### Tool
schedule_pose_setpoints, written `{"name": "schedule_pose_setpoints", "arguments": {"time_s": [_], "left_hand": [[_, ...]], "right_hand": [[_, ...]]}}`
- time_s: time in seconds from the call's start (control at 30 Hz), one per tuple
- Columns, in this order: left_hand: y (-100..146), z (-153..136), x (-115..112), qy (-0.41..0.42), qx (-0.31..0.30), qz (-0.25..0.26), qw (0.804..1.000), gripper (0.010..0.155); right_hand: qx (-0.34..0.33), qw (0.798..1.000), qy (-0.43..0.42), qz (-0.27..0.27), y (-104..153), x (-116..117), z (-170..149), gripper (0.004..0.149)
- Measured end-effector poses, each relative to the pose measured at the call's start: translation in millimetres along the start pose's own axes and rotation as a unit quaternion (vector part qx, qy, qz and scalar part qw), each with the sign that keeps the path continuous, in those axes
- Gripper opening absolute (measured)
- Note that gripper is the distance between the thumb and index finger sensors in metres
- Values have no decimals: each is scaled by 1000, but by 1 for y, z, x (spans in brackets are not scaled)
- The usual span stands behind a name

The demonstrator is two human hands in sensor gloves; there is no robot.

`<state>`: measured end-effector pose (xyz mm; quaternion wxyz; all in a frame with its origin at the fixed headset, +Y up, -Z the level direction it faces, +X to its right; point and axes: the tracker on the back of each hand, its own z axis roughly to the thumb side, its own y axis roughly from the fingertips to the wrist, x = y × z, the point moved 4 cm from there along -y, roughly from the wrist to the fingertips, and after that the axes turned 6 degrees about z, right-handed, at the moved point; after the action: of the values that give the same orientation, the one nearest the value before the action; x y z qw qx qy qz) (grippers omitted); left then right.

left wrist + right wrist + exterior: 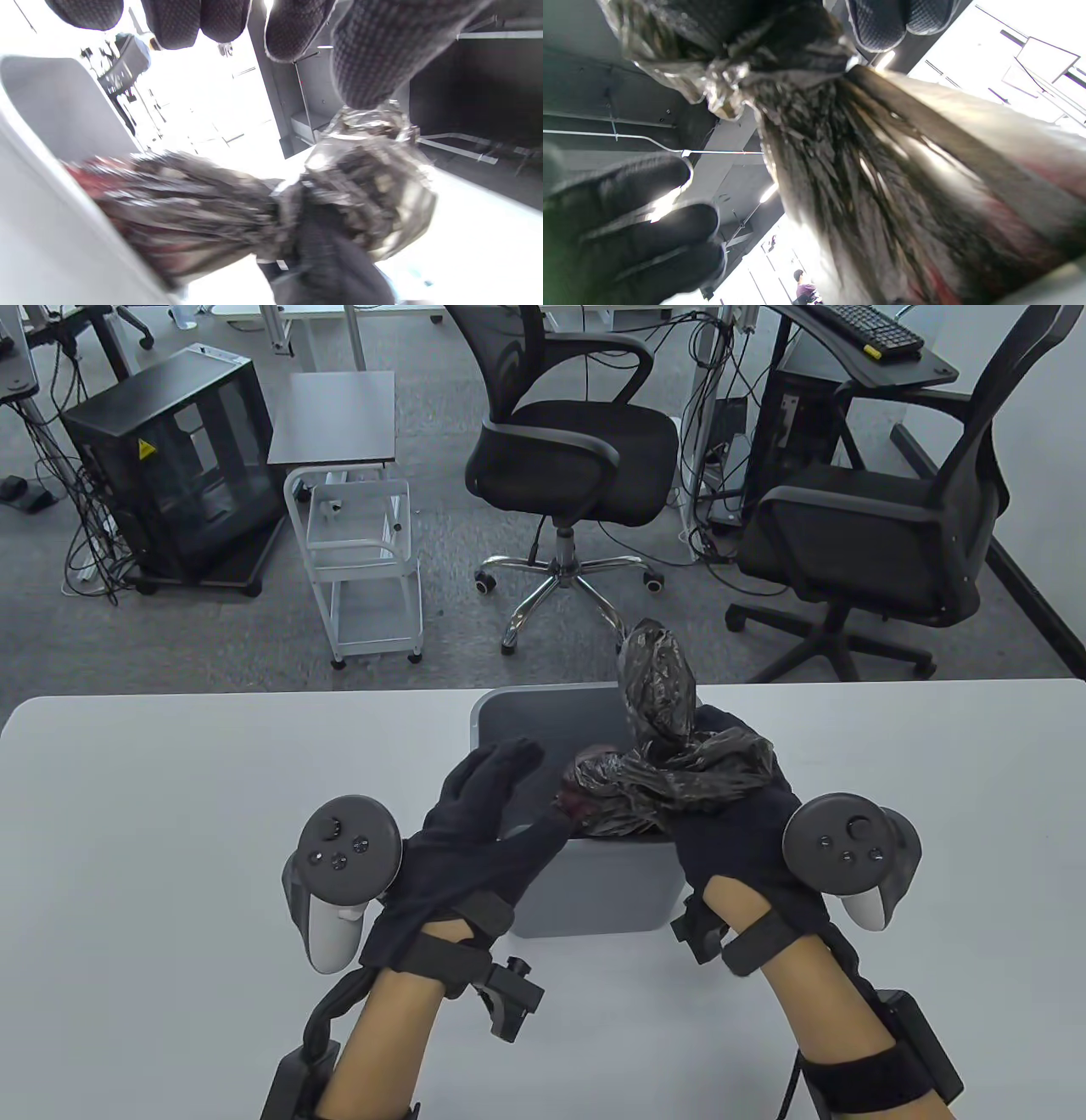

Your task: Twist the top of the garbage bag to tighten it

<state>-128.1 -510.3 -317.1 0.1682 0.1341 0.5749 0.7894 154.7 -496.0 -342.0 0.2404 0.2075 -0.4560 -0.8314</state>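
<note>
The fingers of the right hand [747, 831] were closed around the gathered neck of the garbage bag [670, 780], whose twisted top [657, 678] rose up and away toward the table's far edge. The bag sat in the grey bin [594, 899] at the table's middle. The left hand [475, 831] hung just beside the neck, fingers spread, holding nothing.

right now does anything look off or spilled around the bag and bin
Nothing stands out. The garbage bag sits in the grey bin, its gathered top sticking up, with no tears or spill visible. The right hand grips the neck; the left hand is open beside it. Something reddish shows through the plastic, still inside.
</note>
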Motion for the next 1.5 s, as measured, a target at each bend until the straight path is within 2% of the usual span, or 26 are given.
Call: {"name": "schedule_pose_setpoints", "arguments": {"time_s": [0.1,0.17,0.3,0.43,0.47,0.5,0.53,0.57,0.6,0.67,0.73,0.8,0.9,1.07,1.13,1.23,1.3,1.33,1.37,1.4,1.43,1.5], "left_hand": [[5,-4,-12,-70,-2,-19,997,82],[4,-4,-28,-99,-7,-36,994,87],[-6,0,-73,-117,-7,-89,989,93],[-20,5,-94,-99,4,-66,993,99],[-22,4,-97,-107,4,-65,992,97],[-25,2,-98,-116,6,-53,992,89],[-26,-1,-96,-111,9,-35,993,74],[-30,-2,-94,-80,8,-4,997,66],[-32,-2,-94,-66,7,0,998,62],[-37,-3,-95,-72,12,-18,997,56],[-43,-6,-87,-82,21,4,996,46],[-46,-12,-77,-68,34,16,997,44],[-51,-15,-70,3,47,9,999,43],[-55,-3,-76,61,42,-47,996,43],[-56,8,-84,72,27,-77,994,43],[-51,22,-101,106,23,-161,981,48],[-51,27,-92,121,15,-121,985,53],[-51,30,-88,116,-2,-117,986,56],[-49,30,-88,109,-5,-135,985,60],[-46,32,-88,107,-11,-165,980,66],[-42,33,-84,112,-24,-172,978,74],[-38,33,-70,121,-36,-139,982,85]], "right_hand": [[6,1000,-7,0,-3,2,1,44],[6,1000,-11,8,-4,7,4,45],[2,999,-17,32,-5,18,11,45],[-4,998,7,68,-4,27,15,49],[-9,996,19,89,-4,29,16,50],[-15,991,21,134,-3,35,16,52],[-14,989,10,150,-1,37,15,55],[-12,987,-15,160,2,38,13,60],[-13,986,-33,162,4,38,12,65],[-16,990,-45,133,11,32,10,72],[-32,995,-31,89,20,21,8,77],[-33,997,-16,63,25,9,3,81],[-4,995,-1,96,27,4,-11,85],[14,989,28,145,22,21,-17,92],[7,989,26,145,16,31,-11,94],[11,994,-5,105,7,37,-5,91],[9,997,-36,64,3,35,-5,78],[27,998,-46,43,2,33,-7,62],[36,997,-56,27,2,31,-8,54],[38,996,-77,17,0,31,-10,50],[45,994,-103,9,-2,30,-11,48],[59,990,-129,1,-4,28,-13,46]]}}
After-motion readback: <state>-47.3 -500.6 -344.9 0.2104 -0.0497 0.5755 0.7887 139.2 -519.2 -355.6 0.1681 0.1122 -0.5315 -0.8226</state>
